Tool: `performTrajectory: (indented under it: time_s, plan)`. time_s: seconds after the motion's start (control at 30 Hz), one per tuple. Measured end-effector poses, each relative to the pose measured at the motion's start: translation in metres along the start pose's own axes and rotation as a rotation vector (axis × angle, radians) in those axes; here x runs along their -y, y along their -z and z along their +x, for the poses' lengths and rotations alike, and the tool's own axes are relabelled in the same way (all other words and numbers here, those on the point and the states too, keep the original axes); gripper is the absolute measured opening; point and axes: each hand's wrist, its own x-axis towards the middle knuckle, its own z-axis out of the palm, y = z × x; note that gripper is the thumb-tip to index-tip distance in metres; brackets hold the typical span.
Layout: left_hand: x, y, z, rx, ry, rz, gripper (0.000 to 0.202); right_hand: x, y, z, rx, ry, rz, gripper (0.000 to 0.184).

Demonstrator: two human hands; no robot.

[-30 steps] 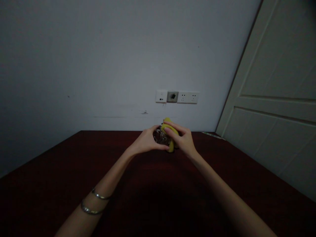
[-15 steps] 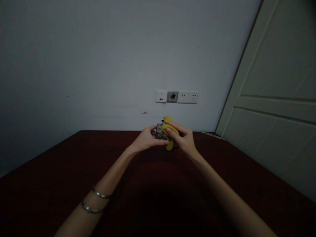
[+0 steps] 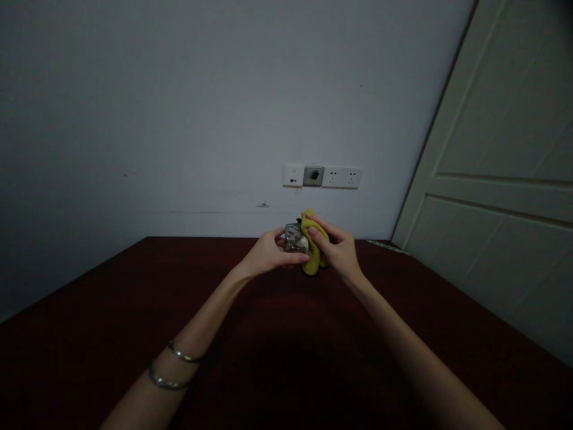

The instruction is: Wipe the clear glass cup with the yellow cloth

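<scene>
In the middle of the head view, my left hand (image 3: pixel 268 254) is closed around a small clear, boxy object (image 3: pixel 295 237) that looks like glass or plastic, thumb below and fingers behind. Its exact kind is too dim to make out. My right hand (image 3: pixel 341 251) grips a bunched yellow cloth (image 3: pixel 311 258), pressed between thumb and fingers. The cloth lies against the right side of the clear object, and its lower end hangs down. A small dark bit shows at the object's top, beside the cloth. Both hands are held above the table.
A dark red table (image 3: pixel 188 298) spreads below my arms and reaches the pale wall (image 3: pixel 201 119). Wall sockets and switches (image 3: pixel 341 177) sit behind the hands. On the right stands a panelled door (image 3: pixel 501 179). A thin strip (image 3: pixel 387 246) lies at the table's far right edge.
My right hand and the yellow cloth have shifted slightly right, uncovering more of the clear object. My left hand has barely moved and keeps its hold.
</scene>
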Motion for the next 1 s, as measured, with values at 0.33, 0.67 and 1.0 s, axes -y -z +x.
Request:
performTrajectory:
  time_s: [0.33, 0.67, 1.0]
  plan:
    - [0.003, 0.008, 0.001, -0.152, -0.123, 0.486, 0.063, 0.011, 0.004, -0.005, 0.405, 0.295, -0.228, 0.025]
    - [0.005, 0.000, 0.000, -0.119, -0.129, 0.543, 0.064, 0.006, 0.006, 0.000, 0.214, 0.176, -0.213, 0.024]
    - [0.003, -0.001, -0.002, -0.085, -0.098, 0.468, 0.060, 0.003, 0.002, -0.001, 0.249, 0.144, -0.174, 0.026]
